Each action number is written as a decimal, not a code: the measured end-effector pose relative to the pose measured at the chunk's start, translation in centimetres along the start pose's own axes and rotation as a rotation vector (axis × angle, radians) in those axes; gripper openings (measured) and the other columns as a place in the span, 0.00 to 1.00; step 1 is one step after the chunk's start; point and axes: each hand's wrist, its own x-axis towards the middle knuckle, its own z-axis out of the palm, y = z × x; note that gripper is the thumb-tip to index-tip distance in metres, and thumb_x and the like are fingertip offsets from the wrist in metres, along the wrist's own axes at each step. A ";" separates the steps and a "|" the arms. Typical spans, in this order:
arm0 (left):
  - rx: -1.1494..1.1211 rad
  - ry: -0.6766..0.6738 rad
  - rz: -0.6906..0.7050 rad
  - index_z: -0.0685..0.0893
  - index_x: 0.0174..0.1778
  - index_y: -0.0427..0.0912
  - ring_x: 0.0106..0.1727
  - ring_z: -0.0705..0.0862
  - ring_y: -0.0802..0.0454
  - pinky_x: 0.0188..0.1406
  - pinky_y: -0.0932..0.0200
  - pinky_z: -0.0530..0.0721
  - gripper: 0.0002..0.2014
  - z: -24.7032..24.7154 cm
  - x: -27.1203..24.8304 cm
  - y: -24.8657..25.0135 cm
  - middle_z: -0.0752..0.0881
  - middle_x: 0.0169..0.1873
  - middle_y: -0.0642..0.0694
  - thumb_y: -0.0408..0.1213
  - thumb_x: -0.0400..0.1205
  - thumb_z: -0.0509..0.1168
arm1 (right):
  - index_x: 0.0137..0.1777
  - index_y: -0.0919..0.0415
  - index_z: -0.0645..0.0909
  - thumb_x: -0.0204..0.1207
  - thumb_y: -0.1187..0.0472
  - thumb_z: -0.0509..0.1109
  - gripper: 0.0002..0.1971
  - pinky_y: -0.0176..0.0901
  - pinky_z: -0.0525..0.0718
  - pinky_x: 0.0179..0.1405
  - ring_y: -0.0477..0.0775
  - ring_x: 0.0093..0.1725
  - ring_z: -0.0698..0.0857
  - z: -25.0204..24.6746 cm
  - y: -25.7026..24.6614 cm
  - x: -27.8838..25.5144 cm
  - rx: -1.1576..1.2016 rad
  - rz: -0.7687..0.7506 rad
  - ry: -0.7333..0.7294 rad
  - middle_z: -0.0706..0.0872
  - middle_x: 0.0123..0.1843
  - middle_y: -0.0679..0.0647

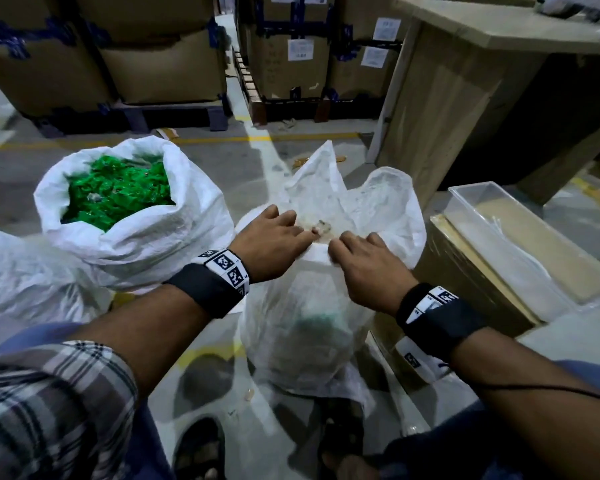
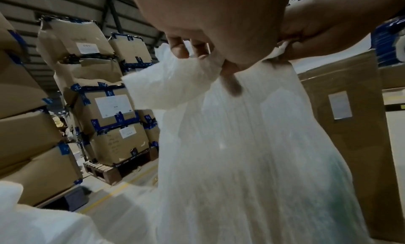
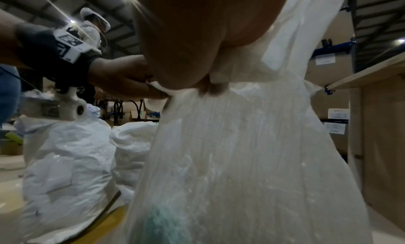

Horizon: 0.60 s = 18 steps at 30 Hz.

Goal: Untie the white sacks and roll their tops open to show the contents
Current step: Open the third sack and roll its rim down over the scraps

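A white woven sack point(image 1: 305, 323) stands on the floor between my feet, its top loose and standing up at the far side. Both hands hold its near rim side by side. My left hand point(image 1: 274, 237) curls its fingers over the edge, thumb under it. My right hand point(image 1: 364, 261) pinches the same edge just to the right. In the left wrist view the sack point(image 2: 241, 152) hangs below my left hand point(image 2: 206, 57), faint green showing through. In the right wrist view my right hand point(image 3: 197, 71) grips the gathered sack point(image 3: 230, 152). Its contents are hidden.
A second white sack point(image 1: 132, 216), rolled open on green packets point(image 1: 115, 188), stands to the left, and another sack point(image 1: 21, 282) is at the far left. A cardboard box with a clear tray point(image 1: 520, 244) sits at right. A wooden table point(image 1: 471, 98) and stacked cartons point(image 1: 167, 64) stand behind.
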 end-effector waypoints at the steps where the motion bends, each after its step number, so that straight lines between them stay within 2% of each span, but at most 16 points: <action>1: 0.004 -0.049 -0.017 0.79 0.48 0.48 0.50 0.78 0.43 0.49 0.47 0.72 0.04 0.1 0.0 -0.1 0.86 0.42 0.51 0.38 0.79 0.62 | 0.59 0.54 0.72 0.75 0.56 0.64 0.13 0.54 0.73 0.55 0.59 0.50 0.79 0.0 0.0 -0.1 0.033 0.011 -0.011 0.76 0.54 0.55; 3: -0.040 -0.120 -0.044 0.80 0.48 0.54 0.54 0.76 0.46 0.51 0.50 0.69 0.06 0.3 -0.1 -0.4 0.82 0.48 0.54 0.46 0.77 0.61 | 0.59 0.53 0.74 0.76 0.53 0.64 0.13 0.55 0.71 0.60 0.58 0.54 0.77 0.0 0.2 -0.1 0.112 0.035 -0.029 0.75 0.56 0.54; 5: -0.151 -0.165 -0.067 0.82 0.48 0.57 0.56 0.77 0.48 0.52 0.52 0.70 0.09 0.2 -0.3 -0.6 0.81 0.51 0.54 0.53 0.76 0.63 | 0.63 0.53 0.79 0.75 0.62 0.66 0.16 0.55 0.71 0.63 0.59 0.58 0.77 0.1 0.7 -0.1 0.153 0.056 -0.047 0.76 0.59 0.54; 8: -0.247 -0.159 -0.092 0.81 0.51 0.58 0.57 0.81 0.50 0.54 0.52 0.72 0.11 0.0 -0.1 -1.0 0.84 0.51 0.56 0.54 0.75 0.69 | 0.59 0.53 0.83 0.71 0.71 0.67 0.19 0.53 0.72 0.55 0.61 0.55 0.78 0.2 1.0 -0.2 0.145 0.047 -0.016 0.78 0.57 0.54; 11: -0.175 -0.185 -0.122 0.75 0.60 0.56 0.53 0.85 0.51 0.60 0.49 0.71 0.22 -0.3 0.2 -1.0 0.88 0.47 0.55 0.53 0.72 0.70 | 0.57 0.54 0.80 0.71 0.70 0.69 0.16 0.51 0.76 0.47 0.60 0.49 0.79 0.4 0.5 -0.1 0.088 0.023 0.047 0.81 0.52 0.55; 12: -0.132 -0.184 -0.105 0.76 0.59 0.56 0.50 0.86 0.51 0.59 0.50 0.70 0.20 -0.5 0.3 -0.8 0.89 0.45 0.55 0.51 0.71 0.69 | 0.57 0.56 0.78 0.71 0.70 0.70 0.16 0.51 0.78 0.45 0.60 0.47 0.80 0.5 0.3 0.0 0.074 0.018 0.080 0.81 0.51 0.56; 14: -0.056 -0.154 -0.028 0.81 0.49 0.54 0.39 0.85 0.49 0.56 0.51 0.71 0.12 -1.1 0.3 -0.6 0.89 0.41 0.53 0.48 0.69 0.65 | 0.53 0.60 0.79 0.71 0.71 0.70 0.12 0.54 0.79 0.39 0.62 0.42 0.80 0.6 0.0 0.0 -0.001 -0.041 0.176 0.82 0.45 0.58; 16: -0.022 -0.087 0.016 0.82 0.42 0.51 0.33 0.82 0.45 0.54 0.50 0.75 0.08 -1.9 0.2 -1.0 0.87 0.39 0.51 0.46 0.69 0.63 | 0.48 0.62 0.80 0.80 0.69 0.64 0.04 0.54 0.76 0.34 0.63 0.37 0.76 0.5 0.4 0.1 -0.113 -0.112 0.311 0.80 0.39 0.60; 18: -0.025 0.054 0.024 0.81 0.39 0.49 0.30 0.79 0.42 0.51 0.48 0.77 0.06 -2.2 0.3 -1.5 0.84 0.36 0.50 0.43 0.71 0.61 | 0.45 0.63 0.78 0.86 0.66 0.56 0.11 0.55 0.73 0.34 0.62 0.37 0.75 0.2 0.9 0.3 -0.149 -0.124 0.463 0.78 0.37 0.60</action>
